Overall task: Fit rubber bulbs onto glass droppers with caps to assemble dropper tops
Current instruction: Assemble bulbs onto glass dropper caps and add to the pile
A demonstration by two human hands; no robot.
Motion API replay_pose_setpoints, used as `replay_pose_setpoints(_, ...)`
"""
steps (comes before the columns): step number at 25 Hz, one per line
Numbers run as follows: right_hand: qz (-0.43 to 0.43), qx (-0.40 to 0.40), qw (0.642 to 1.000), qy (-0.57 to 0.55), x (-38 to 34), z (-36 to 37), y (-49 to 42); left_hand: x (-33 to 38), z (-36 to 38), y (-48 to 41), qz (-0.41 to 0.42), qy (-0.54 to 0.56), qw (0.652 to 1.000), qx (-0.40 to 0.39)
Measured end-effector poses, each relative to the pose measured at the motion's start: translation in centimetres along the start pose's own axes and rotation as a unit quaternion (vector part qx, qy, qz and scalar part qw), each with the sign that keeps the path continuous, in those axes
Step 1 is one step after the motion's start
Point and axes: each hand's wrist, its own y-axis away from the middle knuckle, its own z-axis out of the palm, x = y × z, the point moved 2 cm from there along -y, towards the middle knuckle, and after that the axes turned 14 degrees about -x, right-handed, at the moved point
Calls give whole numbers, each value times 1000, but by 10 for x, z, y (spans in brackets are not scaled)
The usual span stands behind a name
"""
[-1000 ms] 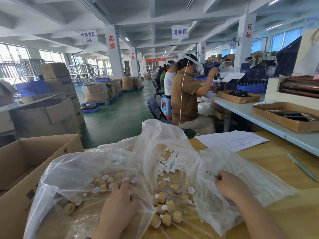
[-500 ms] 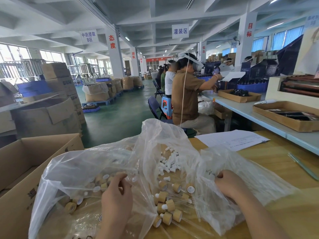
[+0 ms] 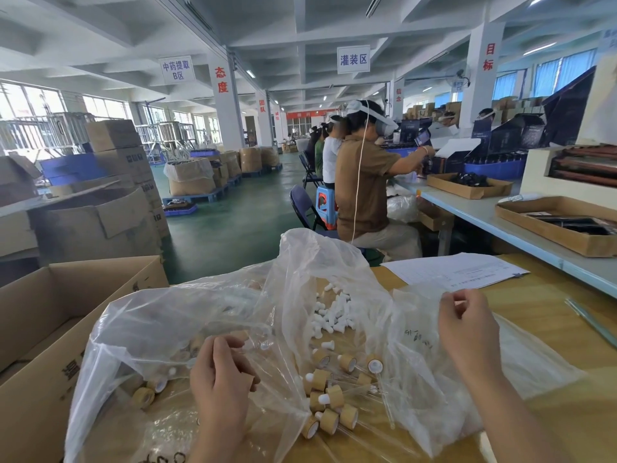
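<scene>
My left hand is at the mouth of the left clear bag of tan caps, its fingers curled round what looks like a tan cap. My right hand is raised above the right clear bag. Its thumb and fingertips pinch together on something thin and clear, apparently a glass dropper. Between the hands lie several assembled dropper tops with tan caps, white bulbs and glass tubes. A heap of loose white rubber bulbs lies behind them inside the plastic.
An open cardboard box stands at my left against the wooden table. A sheet of paper lies at the far right, and a thin glass rod lies near the right edge. People sit working at the bench beyond.
My right hand has lifted off the right bag, up and to the right, with its fingertips pinched. My left hand has drawn back from among the caps with its fingers curled.
</scene>
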Motion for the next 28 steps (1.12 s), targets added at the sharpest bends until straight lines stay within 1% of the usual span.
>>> replay_pose_setpoints(1,-18,-33,999,12,-5,2,2,-1,0,0,-6,14,1000,-3)
replay_pose_setpoints(2,-42,-86,995,38,-12,9,6,-1,0,-1,-8,17,1000,-5)
replay_pose_setpoints(3,-69,-154,983,76,-20,20,11,-1,1,-2,-8,5,1000,-7)
replay_pose_setpoints(4,-100,-219,963,119,-29,35,17,-1,1,-2,-5,-17,1000,-11)
replay_pose_setpoints(5,-130,-266,941,164,-37,51,21,-1,1,-1,-2,-39,999,-14)
replay_pose_setpoints(7,-184,-313,897,252,-50,85,22,2,2,0,0,-63,998,-25)
replay_pose_setpoints(8,-195,-330,875,296,-54,100,20,2,3,1,0,-68,997,-32)
replay_pose_setpoints(10,-180,-361,833,378,-59,124,14,2,3,3,-3,-71,997,-43)
replay_pose_setpoints(12,-139,-390,794,446,-55,139,9,1,3,2,-13,-75,996,-54)
replay_pose_setpoints(13,-119,-400,782,463,-52,145,8,1,4,1,-15,-81,995,-62)
replay_pose_setpoints(14,-106,-406,778,467,-49,148,7,0,5,1,-10,-90,993,-71)
replay_pose_setpoints(15,-96,-409,781,461,-47,150,6,-1,6,1,-3,-99,992,-82)
replay_pose_setpoints(16,-89,-407,793,444,-45,149,5,-1,8,1,1,-108,990,-91)
replay_pose_setpoints(19,-91,-369,852,361,-44,135,1,-5,9,2,-5,-125,985,-122)
replay_pose_setpoints(21,-92,-357,877,308,-50,120,0,-5,12,5,-3,-132,980,-149)
replay_pose_setpoints(23,-92,-359,905,211,-59,105,6,1,15,10,14,-149,973,-178)
replay_pose_setpoints(25,-94,-357,925,95,-72,94,21,11,20,17,57,-178,959,-213)
replay_pose_setpoints(27,-91,-354,931,-15,-83,90,41,21,28,27,108,-205,941,-245)
replay_pose_setpoints(28,-79,-356,928,-79,-87,90,50,24,32,32,125,-214,934,-256)
